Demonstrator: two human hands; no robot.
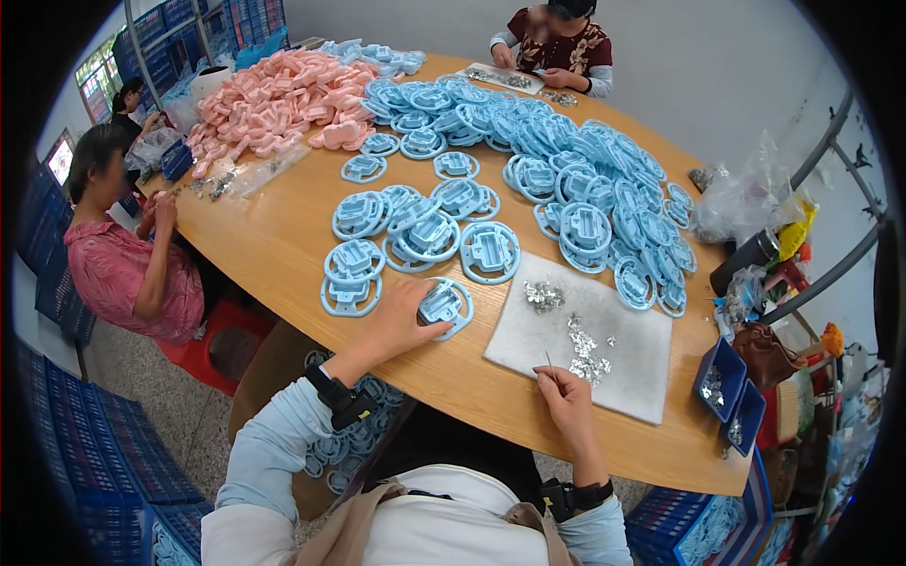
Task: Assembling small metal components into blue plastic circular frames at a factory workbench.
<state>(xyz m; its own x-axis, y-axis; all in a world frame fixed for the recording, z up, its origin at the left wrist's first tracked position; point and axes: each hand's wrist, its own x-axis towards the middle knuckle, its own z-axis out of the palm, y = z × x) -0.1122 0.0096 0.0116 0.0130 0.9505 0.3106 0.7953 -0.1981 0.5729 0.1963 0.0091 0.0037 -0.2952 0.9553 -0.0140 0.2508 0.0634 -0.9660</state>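
Observation:
My left hand [398,319] is closed round the left side of a light blue plastic ring-shaped part [460,295] near the table's front edge. Its thumb lies along the part's lower rim. More such blue parts [490,253] lie in small overlapping stacks just beyond. To the right, my right hand [566,394] pinches a thin, pointed tool [549,360], its exact kind too small to make out. That hand is over the front edge of a white pad [632,377]. Small silver metal pieces [587,366] lie on the pad in loose heaps.
A big heap of blue parts [604,179] covers the right side of the wooden table [283,255]; pink parts [283,99] are piled far left. Two blue bins [719,377] sit at the right edge. One person [132,245] works at left, another [562,47] across the table.

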